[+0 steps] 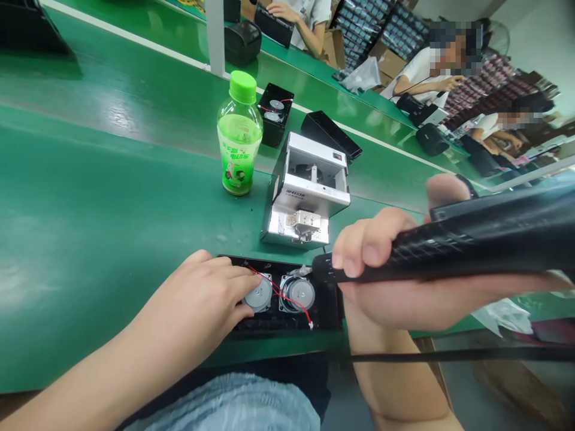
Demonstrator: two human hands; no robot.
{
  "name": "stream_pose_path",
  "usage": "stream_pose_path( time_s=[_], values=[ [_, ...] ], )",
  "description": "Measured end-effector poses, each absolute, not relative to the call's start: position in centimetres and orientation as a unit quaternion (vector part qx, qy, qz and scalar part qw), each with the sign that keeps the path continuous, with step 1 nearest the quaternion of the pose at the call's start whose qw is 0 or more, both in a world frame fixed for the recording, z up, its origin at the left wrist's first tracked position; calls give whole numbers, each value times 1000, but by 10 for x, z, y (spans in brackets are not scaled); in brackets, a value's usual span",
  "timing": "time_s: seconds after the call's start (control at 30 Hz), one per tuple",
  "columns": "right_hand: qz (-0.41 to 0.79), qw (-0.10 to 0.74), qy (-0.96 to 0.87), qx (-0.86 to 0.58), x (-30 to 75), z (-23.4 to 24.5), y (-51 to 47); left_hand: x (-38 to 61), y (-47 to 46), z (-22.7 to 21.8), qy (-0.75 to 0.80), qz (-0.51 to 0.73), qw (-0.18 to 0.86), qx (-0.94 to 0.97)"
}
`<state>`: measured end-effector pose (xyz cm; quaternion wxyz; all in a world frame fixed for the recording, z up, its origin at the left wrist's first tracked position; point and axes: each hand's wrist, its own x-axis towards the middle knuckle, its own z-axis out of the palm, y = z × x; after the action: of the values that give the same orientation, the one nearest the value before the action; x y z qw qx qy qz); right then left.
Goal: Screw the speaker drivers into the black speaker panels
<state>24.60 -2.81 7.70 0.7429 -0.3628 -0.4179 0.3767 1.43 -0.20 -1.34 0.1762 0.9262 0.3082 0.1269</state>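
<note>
My right hand (381, 269) is wrapped round a black electric screwdriver (467, 233), which lies nearly level across the view. Its nose end is at the upper right of a black speaker box (327, 305), beside the right speaker driver (300, 293); the exact tip contact is hard to make out. At the box's left part, my left hand (215, 287) grips the left speaker driver (258, 295) between thumb and fingers, covering some of it. Red wires (283, 294) run across both round grey drivers and end in a small white connector (311, 325).
Behind the box stands a silver screw feeder (309, 185), next to a green-capped bottle (240, 137). Farther back are another speaker box (276, 114) and a black case (330, 134). Co-workers (431, 78) sit across the green bench (112, 209). A black cable (426, 357) crosses low at right.
</note>
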Motion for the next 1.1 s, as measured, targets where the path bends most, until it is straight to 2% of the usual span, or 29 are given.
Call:
stream_pose_path(
  time_s=[0.23,0.57,0.8,1.1],
  values=[
    [390,752,-433,-307,244,56,-24,14,-2,-13,312,124,188,923],
    [413,750,-401,-326,245,62,-25,13,-4,-11,306,128,180,926],
    [429,732,-387,-361,242,77,-28,9,-11,0,331,243,192,892],
    [436,730,-394,-350,250,80,-54,39,-21,1,322,267,255,872]
  ],
)
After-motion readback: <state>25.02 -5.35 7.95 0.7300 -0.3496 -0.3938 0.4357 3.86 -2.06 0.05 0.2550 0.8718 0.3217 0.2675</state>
